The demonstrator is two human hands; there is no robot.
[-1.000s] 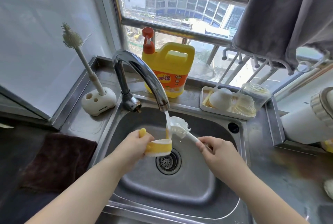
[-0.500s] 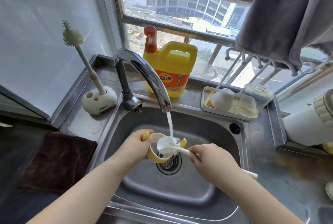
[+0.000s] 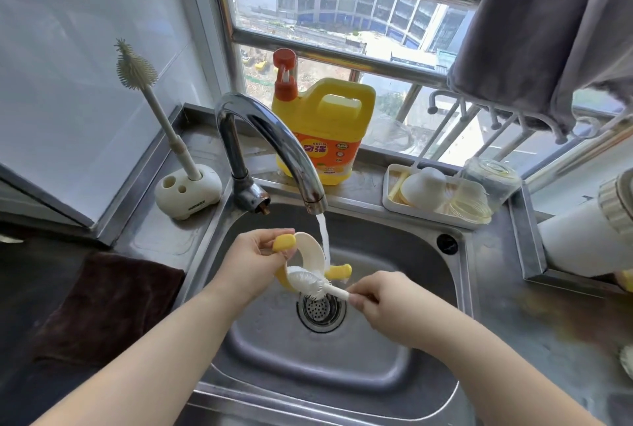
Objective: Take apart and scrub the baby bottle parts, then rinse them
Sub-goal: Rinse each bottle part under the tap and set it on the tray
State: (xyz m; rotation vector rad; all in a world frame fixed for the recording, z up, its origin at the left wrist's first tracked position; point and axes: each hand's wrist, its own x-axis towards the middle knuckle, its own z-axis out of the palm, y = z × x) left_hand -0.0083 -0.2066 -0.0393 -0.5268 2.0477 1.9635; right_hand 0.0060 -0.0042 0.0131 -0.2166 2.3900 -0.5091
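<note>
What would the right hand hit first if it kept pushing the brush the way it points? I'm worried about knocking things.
Probably the handle ring held by the left hand; the brush in the right hand already touches it.

Home kitchen, prob. a flat: stainless steel sink (image 3: 428, 288) w/ curved chrome tap (image 3: 274, 137), big yellow dish-soap jug (image 3: 329, 131) on the window ledge, grey towel (image 3: 548, 31) hung above, high-rise blocks outside.

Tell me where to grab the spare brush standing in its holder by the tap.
Grip the brush low on its bare white stem, just above the holder, coming from the right, the sink side. The stem leans left toward the wall, bristles on top, so pull up along that lean.
</note>
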